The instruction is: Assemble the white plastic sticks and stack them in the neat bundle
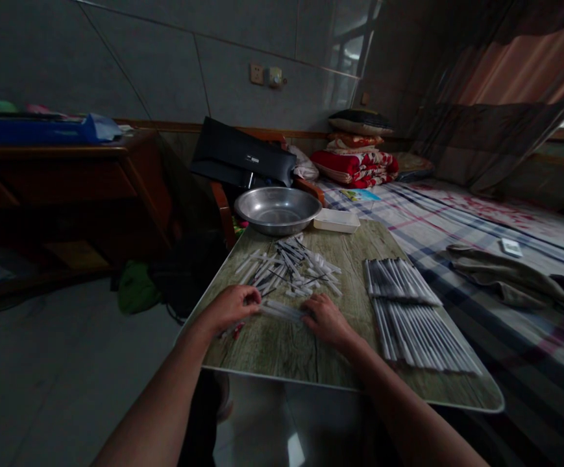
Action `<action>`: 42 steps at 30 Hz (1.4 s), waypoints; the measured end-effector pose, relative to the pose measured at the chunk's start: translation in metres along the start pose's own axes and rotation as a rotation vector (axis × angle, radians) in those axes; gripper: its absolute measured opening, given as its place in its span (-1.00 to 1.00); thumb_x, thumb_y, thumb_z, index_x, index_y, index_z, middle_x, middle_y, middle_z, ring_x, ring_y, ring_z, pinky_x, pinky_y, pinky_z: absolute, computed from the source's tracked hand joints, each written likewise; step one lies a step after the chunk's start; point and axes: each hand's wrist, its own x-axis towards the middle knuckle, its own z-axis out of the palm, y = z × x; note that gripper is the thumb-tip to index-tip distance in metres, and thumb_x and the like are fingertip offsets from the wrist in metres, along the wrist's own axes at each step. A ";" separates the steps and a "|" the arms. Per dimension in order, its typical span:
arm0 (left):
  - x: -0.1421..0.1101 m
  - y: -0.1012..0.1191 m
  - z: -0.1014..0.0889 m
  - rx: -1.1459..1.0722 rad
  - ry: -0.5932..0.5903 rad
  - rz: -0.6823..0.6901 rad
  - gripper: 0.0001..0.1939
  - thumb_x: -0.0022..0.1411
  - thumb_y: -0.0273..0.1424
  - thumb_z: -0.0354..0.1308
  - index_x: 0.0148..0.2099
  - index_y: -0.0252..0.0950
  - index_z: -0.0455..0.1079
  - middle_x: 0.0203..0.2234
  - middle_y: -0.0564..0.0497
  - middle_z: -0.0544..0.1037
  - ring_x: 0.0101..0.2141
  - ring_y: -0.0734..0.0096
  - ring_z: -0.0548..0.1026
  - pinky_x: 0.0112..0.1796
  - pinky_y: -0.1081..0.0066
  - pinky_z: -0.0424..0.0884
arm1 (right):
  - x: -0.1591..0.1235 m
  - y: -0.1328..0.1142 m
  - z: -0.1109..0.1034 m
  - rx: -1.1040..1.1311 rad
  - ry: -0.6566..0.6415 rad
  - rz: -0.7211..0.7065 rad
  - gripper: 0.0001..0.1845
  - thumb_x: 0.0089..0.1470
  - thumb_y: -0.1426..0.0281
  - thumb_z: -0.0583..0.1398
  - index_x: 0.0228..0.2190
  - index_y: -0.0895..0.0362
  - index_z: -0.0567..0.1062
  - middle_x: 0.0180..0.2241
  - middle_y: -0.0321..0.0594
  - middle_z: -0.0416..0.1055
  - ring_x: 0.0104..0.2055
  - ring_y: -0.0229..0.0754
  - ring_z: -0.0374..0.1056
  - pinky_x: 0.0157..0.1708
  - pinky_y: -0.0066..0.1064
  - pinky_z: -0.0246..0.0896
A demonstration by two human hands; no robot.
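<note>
My left hand (230, 308) and my right hand (325, 319) sit close together on a wood-grain tabletop (282, 353). A small bundle of thin white plastic tubes (282, 311) lies between them, and each hand closes on one end of it. Just beyond my hands is a loose heap of white and dark tubes (289, 267). To the right, neat rows of tubes lie side by side in two stacks (408, 318). A small red piece (237, 331) shows below my left hand.
A steel basin (278, 209) and a white plastic tray (336, 220) stand at the table's far end. A checked bedsheet (457, 292) with a folded cloth (505, 279) lies to the right. A wooden cabinet (58, 188) stands left; the table's near edge runs below my hands.
</note>
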 end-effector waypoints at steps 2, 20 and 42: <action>0.000 0.002 0.005 0.008 -0.039 -0.006 -0.91 -0.05 -0.38 0.25 -0.40 -0.20 0.54 -0.57 0.08 0.51 -0.53 0.35 0.44 -0.47 0.46 0.25 | 0.000 0.001 0.001 -0.007 0.005 0.018 -0.90 0.05 0.47 0.21 -0.32 0.17 0.51 -0.28 -0.14 0.42 -0.16 -0.11 0.28 -0.10 -0.30 0.14; 0.012 0.032 0.071 -0.004 0.024 -0.040 -0.77 0.09 -0.34 0.23 -0.17 -0.28 0.46 -0.45 -0.01 0.54 -0.39 0.29 0.48 -0.32 0.38 0.29 | 0.000 -0.001 0.001 0.571 0.319 0.186 -0.94 0.03 0.42 0.18 -0.46 0.14 0.39 -0.53 -0.34 0.33 -0.46 -0.28 0.23 -0.44 -0.47 0.07; 0.012 0.044 0.085 -0.749 -0.210 -0.390 -0.60 0.13 -0.07 0.21 -0.37 -0.36 0.35 -0.47 -0.07 0.53 -0.50 0.41 0.53 -0.63 0.58 0.29 | 0.025 0.040 -0.010 -0.352 0.132 0.302 -0.69 0.18 0.45 0.05 -0.16 0.08 0.55 -0.09 -0.04 0.40 -0.04 0.02 0.20 -0.12 -0.27 0.08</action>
